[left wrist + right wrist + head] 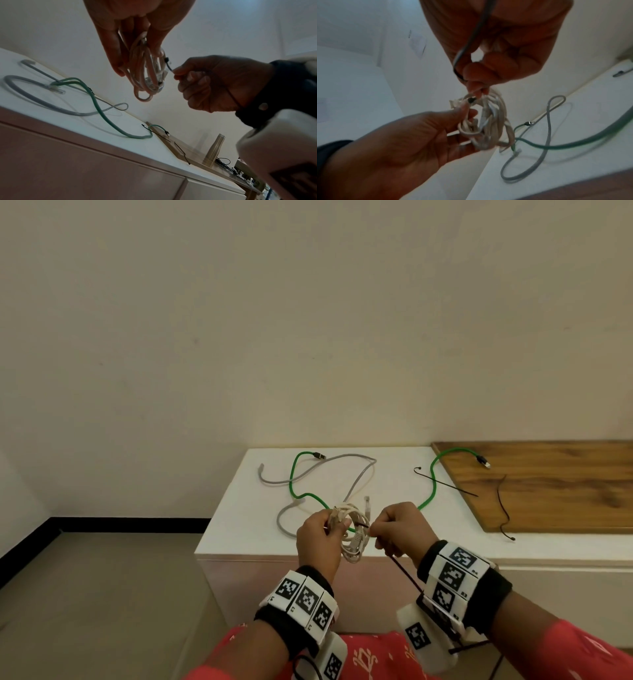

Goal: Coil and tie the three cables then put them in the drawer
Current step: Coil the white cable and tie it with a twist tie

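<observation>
Plain beige wall is seen behind a white cabinet in the head view, with a wooden board laid on its right part. A green cable and a grey cable are spread loose on the white top, and two black ties lie near the board's edge. Above the front edge, a coiled white cable is gripped by the left hand, while a black tie is pinched in the clenched right hand.

From the left wrist, the coil is seen hanging from the curled left fingers, with the tie's head against it and its tail pinched by the right hand. A steel bottle stands further along.

From the right wrist, the tie is shown running through the right fingers to the coil, which is held in the left hand.
</observation>
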Demonstrator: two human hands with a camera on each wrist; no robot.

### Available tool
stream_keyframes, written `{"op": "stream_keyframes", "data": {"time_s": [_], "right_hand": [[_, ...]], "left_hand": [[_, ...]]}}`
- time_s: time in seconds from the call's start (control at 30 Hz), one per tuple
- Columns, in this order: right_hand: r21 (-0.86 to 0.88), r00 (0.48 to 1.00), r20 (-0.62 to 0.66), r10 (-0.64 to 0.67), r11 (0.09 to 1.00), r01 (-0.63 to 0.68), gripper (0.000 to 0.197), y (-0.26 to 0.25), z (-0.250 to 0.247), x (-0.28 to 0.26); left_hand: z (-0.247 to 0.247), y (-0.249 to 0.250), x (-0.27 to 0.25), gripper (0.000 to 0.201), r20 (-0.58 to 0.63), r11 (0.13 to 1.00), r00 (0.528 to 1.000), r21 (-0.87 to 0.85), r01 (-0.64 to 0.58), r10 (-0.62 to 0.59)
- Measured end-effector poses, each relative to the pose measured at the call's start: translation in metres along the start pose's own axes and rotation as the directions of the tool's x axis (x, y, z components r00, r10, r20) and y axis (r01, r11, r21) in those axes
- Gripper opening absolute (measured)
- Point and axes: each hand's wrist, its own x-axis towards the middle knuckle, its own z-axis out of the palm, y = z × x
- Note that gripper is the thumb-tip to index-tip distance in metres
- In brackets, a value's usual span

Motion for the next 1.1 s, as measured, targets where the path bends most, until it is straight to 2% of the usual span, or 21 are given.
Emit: {"op": "stream_keyframes", "data": {"time_s": [0.17,0.33,0.47,0.6,0.67,0.83,0.97,1.1], "right_hand": [[0.130,0.993,-0.066,0.100,0.987,-0.090,0.034,0.006,0.009,-0.003],[0.272,0.988,-0.099,0.121,0.958,-0.090,0.032,0.005,0.017,-0.009],[0.379,0.993,-0.034,0.113,0.921,-0.092,0.031,0.000,0.018,-0.013],[0.433,0.994,0.081,0.071,0.896,-0.099,0.010,-0.007,0.026,-0.018],[0.453,0.990,0.129,0.047,0.886,-0.101,0.012,-0.008,0.029,-0.021],[0.434,0.987,0.116,0.110,0.889,-0.150,0.009,-0.005,0.028,-0.025],[0.414,0.978,0.082,0.190,0.886,-0.207,0.024,-0.002,0.027,-0.023],[0.413,0.963,0.027,0.267,0.874,-0.254,0.031,0.005,0.028,-0.018]], "left_hand": [[0.006,0.003,-0.008,0.017,-0.028,1.000,0.999,0.006,-0.027,0.027],[0.014,0.009,-0.021,0.014,-0.023,0.997,0.997,0.021,-0.070,0.070],[0.010,0.008,-0.015,0.014,-0.017,0.999,1.000,-0.028,-0.018,0.018],[0.002,0.005,-0.009,0.013,-0.018,1.000,1.000,-0.022,-0.001,0.000],[-0.001,0.003,-0.008,0.012,-0.026,1.000,1.000,-0.010,0.010,-0.010],[-0.005,0.000,-0.007,0.013,-0.046,0.999,0.999,0.042,0.009,-0.007],[-0.006,0.002,-0.012,0.016,-0.038,0.995,0.998,0.091,-0.050,0.054],[-0.004,0.003,-0.020,0.023,0.032,0.946,0.974,0.235,-0.225,0.224]]}}
